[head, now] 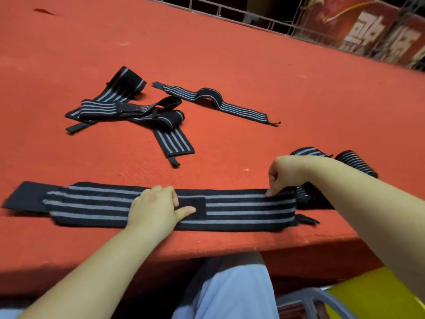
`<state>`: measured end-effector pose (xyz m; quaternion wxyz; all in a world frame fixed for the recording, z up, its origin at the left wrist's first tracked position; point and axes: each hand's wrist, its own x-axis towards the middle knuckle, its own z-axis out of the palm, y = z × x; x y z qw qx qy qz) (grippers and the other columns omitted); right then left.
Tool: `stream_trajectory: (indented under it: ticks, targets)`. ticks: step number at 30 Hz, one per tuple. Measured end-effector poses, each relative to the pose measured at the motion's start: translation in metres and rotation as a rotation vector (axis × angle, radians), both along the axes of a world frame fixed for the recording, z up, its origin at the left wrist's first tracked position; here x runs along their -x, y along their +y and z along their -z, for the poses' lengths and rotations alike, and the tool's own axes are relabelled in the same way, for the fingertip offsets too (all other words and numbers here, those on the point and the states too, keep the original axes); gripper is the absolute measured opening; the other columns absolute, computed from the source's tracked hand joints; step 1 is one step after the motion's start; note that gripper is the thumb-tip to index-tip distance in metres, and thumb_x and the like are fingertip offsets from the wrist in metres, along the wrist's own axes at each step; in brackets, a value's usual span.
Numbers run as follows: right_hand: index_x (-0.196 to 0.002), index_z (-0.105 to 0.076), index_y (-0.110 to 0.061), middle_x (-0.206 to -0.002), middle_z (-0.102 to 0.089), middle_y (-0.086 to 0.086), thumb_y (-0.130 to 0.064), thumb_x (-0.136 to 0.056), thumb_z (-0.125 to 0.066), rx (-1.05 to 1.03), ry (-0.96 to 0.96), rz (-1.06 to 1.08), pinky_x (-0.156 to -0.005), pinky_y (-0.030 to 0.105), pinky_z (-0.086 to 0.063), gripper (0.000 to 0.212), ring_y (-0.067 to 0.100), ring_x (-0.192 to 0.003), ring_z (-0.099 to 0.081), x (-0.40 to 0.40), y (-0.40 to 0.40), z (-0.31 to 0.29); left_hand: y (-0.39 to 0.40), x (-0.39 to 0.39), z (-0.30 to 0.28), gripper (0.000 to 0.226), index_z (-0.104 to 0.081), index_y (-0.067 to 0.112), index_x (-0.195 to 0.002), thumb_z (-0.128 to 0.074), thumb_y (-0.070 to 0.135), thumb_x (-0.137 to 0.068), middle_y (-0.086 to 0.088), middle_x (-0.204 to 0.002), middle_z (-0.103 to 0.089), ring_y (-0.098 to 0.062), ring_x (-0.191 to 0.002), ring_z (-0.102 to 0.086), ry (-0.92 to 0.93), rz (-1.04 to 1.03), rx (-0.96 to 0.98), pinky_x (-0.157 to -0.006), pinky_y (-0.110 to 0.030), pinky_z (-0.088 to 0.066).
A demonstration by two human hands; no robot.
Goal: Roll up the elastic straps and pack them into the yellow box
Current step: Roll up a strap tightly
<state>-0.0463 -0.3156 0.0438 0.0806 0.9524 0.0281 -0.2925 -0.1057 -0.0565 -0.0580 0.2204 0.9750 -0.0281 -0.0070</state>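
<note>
Strap [241, 209] lies flat on the surface [207, 54], long axis 9-to-3 along its near edge; my left hand [156, 208] presses its middle, fingers loosely spread, my right hand [285, 174] pinches the 3 o'clock end, nearest for rolling.
</note>
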Motion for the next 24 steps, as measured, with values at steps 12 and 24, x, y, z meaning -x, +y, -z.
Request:
stream_trajectory:
  ticks: [12, 24]
  targets:
    - [-0.112, -0.056, -0.019, -0.110, -0.059, 0.002, -0.060, -0.084, -0.055, -0.346, -0.296, 0.015, -0.088, 0.031, -0.042, 0.049, 0.024, -0.106, -0.054, 0.017, 0.038, 0.052, -0.017, -0.012, -0.009, 0.041, -0.050, 0.027, -0.111, -0.058, 0.055, -0.082, 0.004, -0.115, -0.049, -0.019, -0.114, -0.043, -0.076, 0.120, -0.050, -0.099, -0.032, -0.033]
    - [-0.097, -0.052, -0.013, -0.096, -0.060, 0.005, -0.052, -0.092, -0.048, -0.390, -0.737, -0.174, -0.073, 0.035, -0.036, 0.039, 0.028, -0.091, -0.056, 0.040, 0.064, 0.095, 0.014, -0.026, -0.003, 0.053, -0.055, 0.016, -0.085, -0.048, 0.069, -0.079, -0.008, -0.096, -0.065, -0.030, -0.095, -0.057, -0.003, -0.011, -0.134, -0.073, -0.033, -0.037]
